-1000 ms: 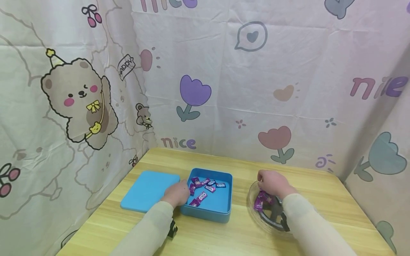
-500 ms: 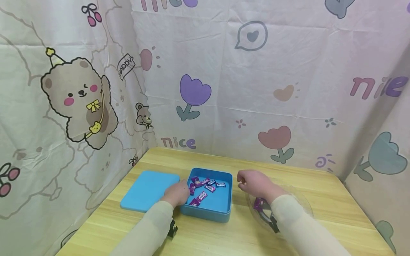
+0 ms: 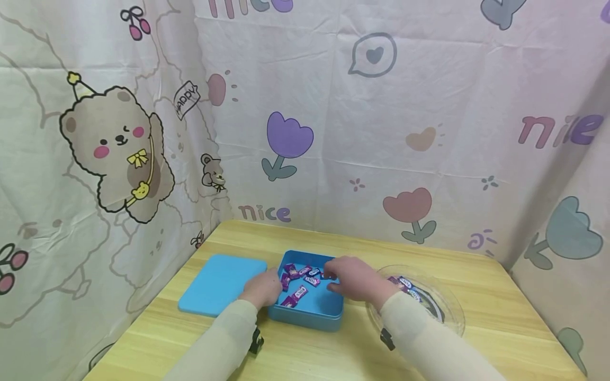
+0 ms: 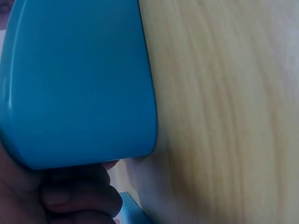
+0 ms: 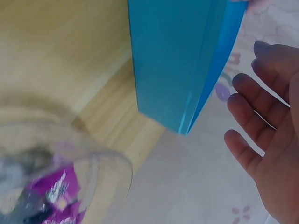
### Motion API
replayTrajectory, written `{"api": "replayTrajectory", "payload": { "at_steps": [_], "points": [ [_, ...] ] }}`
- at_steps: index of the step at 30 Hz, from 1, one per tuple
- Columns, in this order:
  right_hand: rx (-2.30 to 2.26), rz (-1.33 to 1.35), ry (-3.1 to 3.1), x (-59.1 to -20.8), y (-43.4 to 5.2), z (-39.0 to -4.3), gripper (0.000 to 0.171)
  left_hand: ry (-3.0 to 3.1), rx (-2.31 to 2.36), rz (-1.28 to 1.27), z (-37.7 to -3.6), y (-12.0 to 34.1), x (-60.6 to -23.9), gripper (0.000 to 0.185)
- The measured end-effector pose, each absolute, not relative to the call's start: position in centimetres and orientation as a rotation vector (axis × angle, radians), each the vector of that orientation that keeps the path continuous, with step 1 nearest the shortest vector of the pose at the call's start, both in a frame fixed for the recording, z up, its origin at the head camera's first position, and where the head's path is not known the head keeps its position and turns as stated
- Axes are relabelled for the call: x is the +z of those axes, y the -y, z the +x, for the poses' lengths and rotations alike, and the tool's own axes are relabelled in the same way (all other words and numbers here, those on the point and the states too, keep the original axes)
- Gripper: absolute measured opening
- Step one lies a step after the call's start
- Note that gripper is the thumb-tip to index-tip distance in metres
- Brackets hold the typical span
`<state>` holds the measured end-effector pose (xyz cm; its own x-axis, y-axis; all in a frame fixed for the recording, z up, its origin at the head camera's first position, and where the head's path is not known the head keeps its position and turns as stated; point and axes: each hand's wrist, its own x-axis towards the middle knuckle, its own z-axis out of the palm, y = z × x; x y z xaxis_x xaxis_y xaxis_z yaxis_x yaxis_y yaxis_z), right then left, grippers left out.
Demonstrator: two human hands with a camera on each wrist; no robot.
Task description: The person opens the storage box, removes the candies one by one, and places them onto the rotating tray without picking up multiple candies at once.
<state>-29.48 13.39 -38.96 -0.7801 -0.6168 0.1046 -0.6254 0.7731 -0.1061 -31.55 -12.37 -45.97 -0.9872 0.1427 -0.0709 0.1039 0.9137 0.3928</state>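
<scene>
over blue box [image 3: 329,309] right hand [image 3: 355,278] fingers [image 5: 250,119] spread, empty; candies [image 3: 305,278] beneath.

The right hand [image 3: 351,277] is being moved leftward, away from the clear plate [image 3: 450,309] and over the open blue box [image 3: 329,312], its fingers now spread. More purple sweets [image 3: 400,282] are being uncovered on the plate.
</scene>
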Motion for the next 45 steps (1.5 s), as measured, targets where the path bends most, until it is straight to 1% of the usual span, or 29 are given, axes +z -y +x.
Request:
{"api": "replayTrajectory", "payload": {
  "at_steps": [7,17,22,32,35,38,42,45],
  "points": [
    [0.232,1.095,2.965,-39.7,-11.3,-29.0,0.018,-2.981,0.621,0.190,-31.6,12.4,-46.0,0.041],
    [0.275,1.112,3.130,-42.3,-9.4,-29.5,0.027,-2.985,0.620,0.184,-31.5,12.5,-46.0,0.041],
    [0.296,1.103,3.164,-42.9,-9.1,-29.9,0.030,-2.985,0.607,0.190,-31.4,12.5,-45.9,0.041],
    [0.286,1.050,3.192,-44.1,-8.0,-30.3,0.048,-2.970,0.608,0.206,-31.5,12.5,-45.7,0.040],
    [0.310,1.058,3.195,-44.1,-7.8,-30.3,0.051,-2.967,0.610,0.204,-31.5,12.5,-45.6,0.039],
    [0.319,1.112,3.173,-44.1,-7.7,-30.4,0.050,-2.965,0.604,0.202,-31.5,12.5,-45.7,0.039],
    [0.292,1.273,3.096,-44.3,-7.8,-30.5,0.044,-2.966,0.586,0.212,-31.6,12.4,-45.8,0.038],
    [0.304,1.394,3.055,-44.2,-7.8,-30.5,0.043,-2.972,0.569,0.223,-31.6,12.4,-45.8,0.036]
  ]
}}
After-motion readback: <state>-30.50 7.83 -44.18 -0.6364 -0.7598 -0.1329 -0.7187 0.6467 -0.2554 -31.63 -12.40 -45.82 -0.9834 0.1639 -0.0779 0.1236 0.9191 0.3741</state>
